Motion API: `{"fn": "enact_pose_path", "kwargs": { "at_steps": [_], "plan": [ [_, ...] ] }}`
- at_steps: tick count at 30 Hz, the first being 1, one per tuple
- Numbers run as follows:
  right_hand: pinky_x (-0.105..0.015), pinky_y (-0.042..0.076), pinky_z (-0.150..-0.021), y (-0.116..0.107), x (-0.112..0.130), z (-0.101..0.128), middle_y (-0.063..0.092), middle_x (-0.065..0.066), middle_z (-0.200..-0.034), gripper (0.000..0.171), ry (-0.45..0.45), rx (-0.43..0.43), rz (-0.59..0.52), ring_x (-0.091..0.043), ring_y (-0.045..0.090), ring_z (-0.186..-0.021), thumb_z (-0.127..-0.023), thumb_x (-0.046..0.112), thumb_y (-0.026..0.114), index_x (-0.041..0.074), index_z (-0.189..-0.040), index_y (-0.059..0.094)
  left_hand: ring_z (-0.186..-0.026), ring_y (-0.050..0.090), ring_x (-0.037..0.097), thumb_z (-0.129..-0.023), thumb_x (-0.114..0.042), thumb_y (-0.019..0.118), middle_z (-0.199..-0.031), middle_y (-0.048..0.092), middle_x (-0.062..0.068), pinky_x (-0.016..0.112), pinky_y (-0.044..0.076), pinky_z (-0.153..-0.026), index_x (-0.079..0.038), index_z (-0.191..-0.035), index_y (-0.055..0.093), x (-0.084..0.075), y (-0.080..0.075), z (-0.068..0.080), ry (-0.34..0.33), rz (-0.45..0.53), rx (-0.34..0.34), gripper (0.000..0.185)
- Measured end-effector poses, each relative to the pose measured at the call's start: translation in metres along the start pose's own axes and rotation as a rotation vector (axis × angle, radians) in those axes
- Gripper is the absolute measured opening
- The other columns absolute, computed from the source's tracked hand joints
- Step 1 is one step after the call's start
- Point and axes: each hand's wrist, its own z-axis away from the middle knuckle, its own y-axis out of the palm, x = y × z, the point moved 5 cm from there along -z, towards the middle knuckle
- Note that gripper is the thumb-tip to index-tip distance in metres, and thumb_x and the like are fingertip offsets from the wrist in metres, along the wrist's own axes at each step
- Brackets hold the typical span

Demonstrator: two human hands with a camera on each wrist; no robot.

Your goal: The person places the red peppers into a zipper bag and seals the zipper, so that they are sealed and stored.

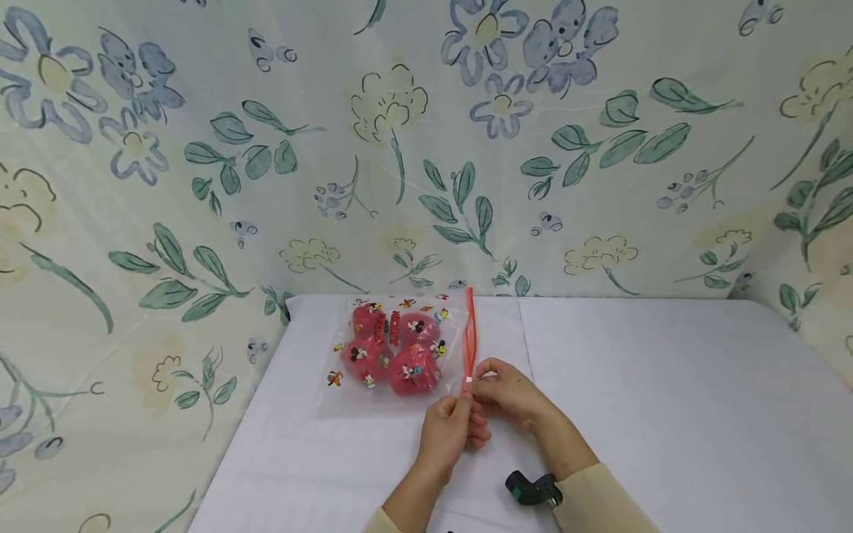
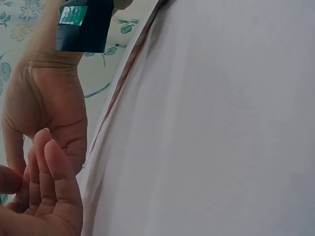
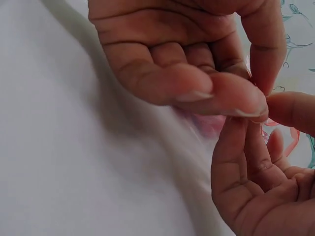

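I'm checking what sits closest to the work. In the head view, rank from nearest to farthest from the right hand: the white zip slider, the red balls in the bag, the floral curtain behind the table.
1. white zip slider, at the right hand fingertips.
2. red balls, left of it, inside the bag.
3. floral curtain, behind the table's far edge.

Both hands' fingers pinch the zip bag's red seal.

You see a clear, glossy plastic zip bag printed with cartoon figures, its red plastic zipper strip smooth and shiny. It lies on a matt white cloth table cover, faintly creased. Behind hangs thin, matt floral-printed fabric.
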Motion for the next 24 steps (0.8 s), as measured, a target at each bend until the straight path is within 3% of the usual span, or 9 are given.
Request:
{"fn": "enact_pose_path", "kwargs": {
  "at_steps": [5,13,19,24],
  "plan": [
    [-0.028,0.054,-0.066,0.002,0.0,-0.001,0.069,0.002,-0.073,0.026,-0.012,-0.062,-0.044,-0.01,0.065,-0.07,-0.093,0.012,0.069,0.005,-0.106,0.048,-0.051,0.063,0.008,-0.099,-0.018,0.052,-0.065,0.064,-0.001,0.024,0.056,-0.051,0.006,-0.095,0.067,-0.001,0.0,-0.001,0.02,-0.002,-0.044,0.028],
    [-0.026,0.054,-0.066,-0.003,0.011,-0.008,0.068,-0.004,-0.078,0.035,-0.028,-0.242,0.013,-0.014,0.065,-0.066,-0.093,0.016,0.072,0.004,-0.114,0.046,-0.049,0.061,0.007,-0.099,-0.018,0.053,-0.062,0.062,-0.001,0.022,0.054,-0.05,0.004,-0.087,0.067,-0.007,-0.002,0.0,0.048,-0.064,-0.079,0.029],
    [-0.026,0.051,-0.064,-0.013,0.015,-0.024,0.067,-0.002,-0.076,0.036,-0.018,-0.314,-0.015,-0.011,0.065,-0.065,-0.093,0.014,0.072,0.003,-0.114,0.045,-0.051,0.065,0.008,-0.096,-0.013,0.051,-0.064,0.066,0.001,0.024,0.056,-0.051,0.005,-0.087,0.067,-0.004,0.002,0.004,0.042,-0.001,-0.051,0.026],
    [-0.025,0.053,-0.064,-0.021,0.015,-0.04,0.065,-0.003,-0.081,0.037,-0.004,-0.322,-0.05,-0.011,0.065,-0.067,-0.094,0.012,0.072,0.002,-0.116,0.044,-0.055,0.069,0.009,-0.094,-0.009,0.05,-0.068,0.069,0.004,0.026,0.057,-0.052,0.006,-0.088,0.067,-0.003,0.004,0.009,0.038,0.06,-0.031,0.023]
  ]
}}
